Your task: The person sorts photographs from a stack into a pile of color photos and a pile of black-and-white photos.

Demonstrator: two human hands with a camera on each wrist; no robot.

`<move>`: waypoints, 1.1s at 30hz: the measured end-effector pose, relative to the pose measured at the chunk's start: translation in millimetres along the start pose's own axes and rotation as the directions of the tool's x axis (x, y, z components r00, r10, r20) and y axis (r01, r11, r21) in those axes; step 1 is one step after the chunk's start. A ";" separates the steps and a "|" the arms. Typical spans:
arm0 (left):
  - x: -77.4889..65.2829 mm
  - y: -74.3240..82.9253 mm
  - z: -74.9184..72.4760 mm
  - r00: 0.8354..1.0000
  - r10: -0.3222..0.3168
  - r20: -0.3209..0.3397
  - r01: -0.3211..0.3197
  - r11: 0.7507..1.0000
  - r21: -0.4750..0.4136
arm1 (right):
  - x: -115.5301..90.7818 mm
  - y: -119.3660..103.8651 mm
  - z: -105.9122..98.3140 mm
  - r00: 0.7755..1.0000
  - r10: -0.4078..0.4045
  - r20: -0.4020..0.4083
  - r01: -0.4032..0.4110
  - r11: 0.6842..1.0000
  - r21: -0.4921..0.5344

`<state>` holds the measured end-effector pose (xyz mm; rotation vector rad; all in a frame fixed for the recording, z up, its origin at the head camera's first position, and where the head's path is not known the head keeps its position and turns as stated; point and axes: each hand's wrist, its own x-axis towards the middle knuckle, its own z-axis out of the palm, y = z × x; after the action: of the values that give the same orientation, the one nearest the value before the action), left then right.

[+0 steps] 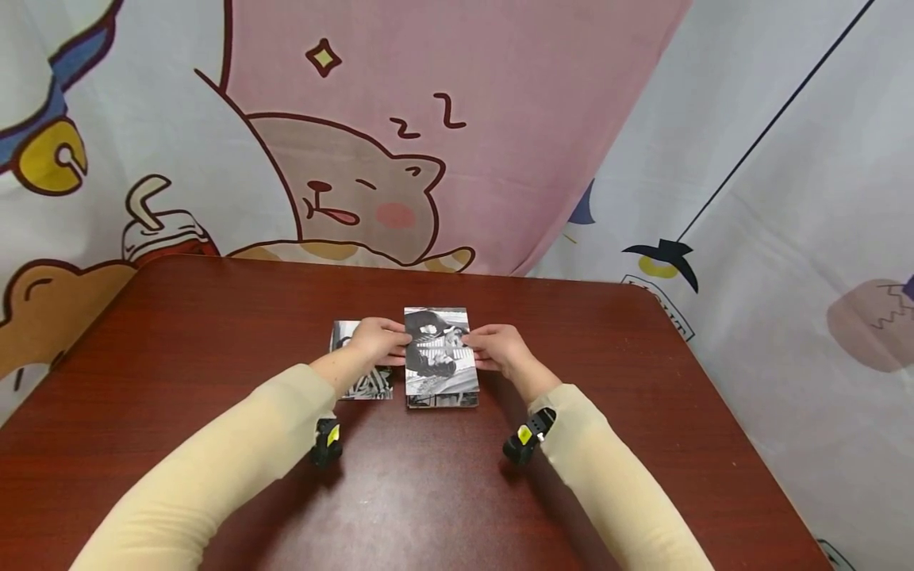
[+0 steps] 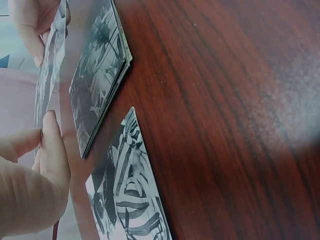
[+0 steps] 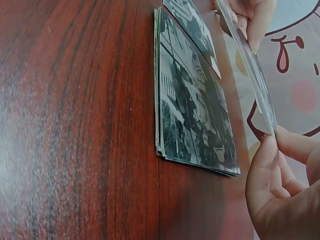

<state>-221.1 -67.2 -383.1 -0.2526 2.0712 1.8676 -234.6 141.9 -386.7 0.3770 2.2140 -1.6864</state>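
Both hands hold up one black-and-white photo card [image 1: 437,349] by its opposite long edges. The left hand [image 1: 377,341] pinches its left edge between thumb and fingers; the right hand [image 1: 497,347] pinches the right edge the same way. Below the raised card lies a stack of similar photo cards [image 3: 192,100], its near edge showing under the held one in the head view. To the left of the stack, a single photo card with a striped pattern [image 2: 132,195] lies flat on the table, partly hidden by the left hand in the head view.
The dark red-brown wooden table [image 1: 614,476] extends around the cards. Behind it hangs a cloth [image 1: 543,95] printed with cartoon animals. Each wrist carries a small black camera [image 1: 327,441] on a strap.
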 end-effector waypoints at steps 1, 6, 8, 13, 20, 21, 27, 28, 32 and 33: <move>-0.7 0.5 -0.5 1.000 -0.004 -0.004 0.004 1.000 0.003 | -0.1 -0.1 0.3 1.000 -0.003 0.000 0.003 1.000 0.001; -3.5 2.6 -5.4 1.000 -0.002 -0.009 0.002 1.000 0.014 | -1.8 -2.1 4.2 1.000 -0.010 -0.005 0.010 1.000 0.004; -4.1 3.5 -7.9 1.000 0.001 -0.014 -0.001 1.000 0.012 | -2.6 -3.7 6.5 1.000 -0.015 -0.009 0.015 1.000 0.002; -4.9 5.7 -15.1 1.000 0.010 -0.021 -0.010 1.000 -0.007 | -3.5 -7.7 11.9 0.999 -0.032 -0.005 0.032 0.999 0.004; -8.7 9.1 -26.9 1.000 0.004 -0.023 -0.003 1.000 0.027 | -7.1 -14.8 21.8 0.999 -0.037 0.020 0.036 0.999 0.021; -9.4 9.3 -28.6 1.000 0.002 -0.025 -0.002 1.000 0.029 | -7.2 -15.8 23.2 0.999 -0.039 0.026 0.039 0.999 0.023; -9.0 7.6 -39.6 1.000 -0.011 -0.029 0.013 0.998 0.061 | -6.5 -19.7 31.9 0.998 -0.038 0.047 0.036 0.999 0.038; -8.7 7.3 -41.2 0.999 -0.011 -0.031 0.013 0.998 0.066 | -6.4 -20.2 33.4 0.998 -0.037 0.047 0.035 0.999 0.042; -9.0 5.9 -47.9 0.999 -0.008 -0.039 0.011 0.998 0.068 | -5.4 -21.1 40.5 0.998 -0.038 0.044 0.036 0.998 0.049; -9.6 5.7 -49.5 0.999 -0.010 -0.043 0.013 0.998 0.067 | -5.3 -21.3 42.8 0.998 -0.039 0.044 0.037 0.998 0.051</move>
<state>-220.6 -116.3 -370.5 -0.2895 2.1518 1.7975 -234.0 94.9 -376.2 0.3078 2.1631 -1.7556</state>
